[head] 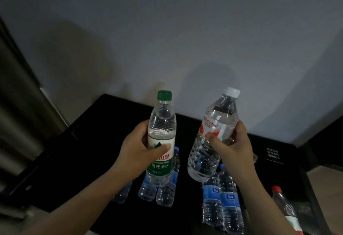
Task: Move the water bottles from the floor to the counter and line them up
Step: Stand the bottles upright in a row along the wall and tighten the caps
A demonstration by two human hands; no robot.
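Observation:
My left hand grips a green-capped water bottle around its green and white label, holding it upright above the black counter. My right hand grips a white-capped bottle with a red and white label, tilted with its cap leaning right. Under them, several small blue-labelled bottles stand on the counter in two clusters, one below each held bottle. A red-capped bottle stands at the counter's right edge.
A grey wall rises right behind the counter. A curtain hangs at the left. A small black card with white text stands at the counter's back right. Pale floor shows past the right edge.

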